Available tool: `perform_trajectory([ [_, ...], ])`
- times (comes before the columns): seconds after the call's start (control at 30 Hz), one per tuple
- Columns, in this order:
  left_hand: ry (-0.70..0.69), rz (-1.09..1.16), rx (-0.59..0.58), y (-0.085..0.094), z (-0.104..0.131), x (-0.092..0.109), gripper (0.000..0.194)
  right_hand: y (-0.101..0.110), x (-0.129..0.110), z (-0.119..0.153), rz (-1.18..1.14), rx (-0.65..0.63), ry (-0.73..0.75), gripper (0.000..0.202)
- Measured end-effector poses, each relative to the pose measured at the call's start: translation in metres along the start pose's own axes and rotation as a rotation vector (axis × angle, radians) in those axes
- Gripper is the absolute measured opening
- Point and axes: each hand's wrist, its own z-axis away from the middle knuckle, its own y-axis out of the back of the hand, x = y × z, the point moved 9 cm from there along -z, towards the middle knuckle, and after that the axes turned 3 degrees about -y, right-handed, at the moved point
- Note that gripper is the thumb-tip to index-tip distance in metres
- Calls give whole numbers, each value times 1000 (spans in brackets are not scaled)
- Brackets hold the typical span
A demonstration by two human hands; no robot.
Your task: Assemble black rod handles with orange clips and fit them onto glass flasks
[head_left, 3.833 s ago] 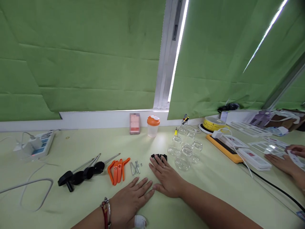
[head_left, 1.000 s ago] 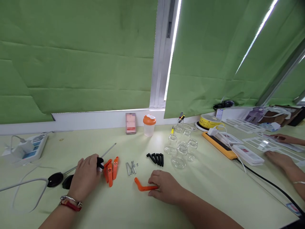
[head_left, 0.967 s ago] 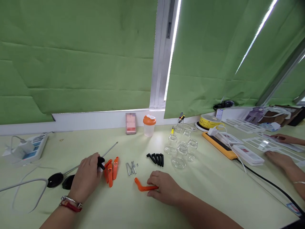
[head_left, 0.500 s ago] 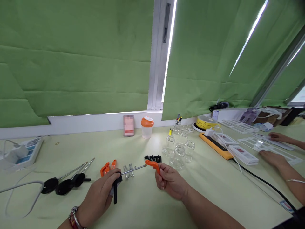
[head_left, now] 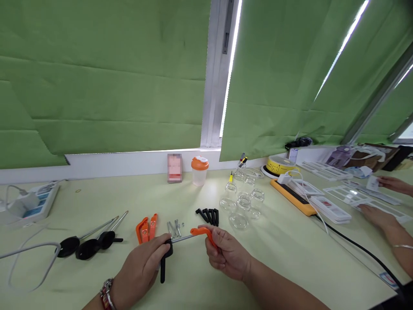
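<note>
My left hand [head_left: 141,266] is closed around a black plastic part with a metal rod [head_left: 183,238] and a black arm pointing down. My right hand [head_left: 227,254] pinches a curved orange handle piece [head_left: 203,231]. The rod's tip meets the far end of that piece; how deep it sits I cannot tell. Several orange pieces [head_left: 146,228] lie just beyond my left hand. Loose screws [head_left: 174,228] and several short black handles [head_left: 209,215] are beyond the joined parts. At the left lie several black round parts with metal rods [head_left: 89,249].
Glass jars [head_left: 243,202] stand right of centre. Behind are a cup with an orange lid [head_left: 199,171] and a pink box [head_left: 174,168]. An orange power strip [head_left: 292,198] and cables lie right, a white power strip [head_left: 43,202] left. Another person's hands [head_left: 377,215] work at far right.
The orange piece has moved left and down onto the rod's tip. My left hand has shifted slightly right with the black part. The other person's far hand now lifts something white.
</note>
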Motion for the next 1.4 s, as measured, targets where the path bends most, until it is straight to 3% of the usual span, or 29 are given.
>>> perform_trajectory([
  [0.17, -10, 7, 32, 5, -6, 3, 49, 3, -8, 2, -38, 24, 44, 38],
  [0.5, -50, 11, 40, 5, -8, 9, 47, -9, 1, 3, 14, -26, 4, 40],
  [0.77, -60, 41, 62, 7, -12, 11, 47, -6, 9, 4, 30, -44, -91, 48],
  [0.97, -84, 5, 75, 11, -18, 19, 40, -10, 20, 6, -31, -140, -225, 53],
  [1.17, -104, 12, 4, 0, -17, 23, 41, -8, 15, -2, 138, -61, -49, 42],
  [1.27, -47, 69, -20, -7, -13, 18, 45, -12, 20, -3, 182, -61, -50, 41],
  [1.4, 184, 171, -86, -16, -10, 2, 48, -15, 20, -2, 160, -65, -34, 39],
])
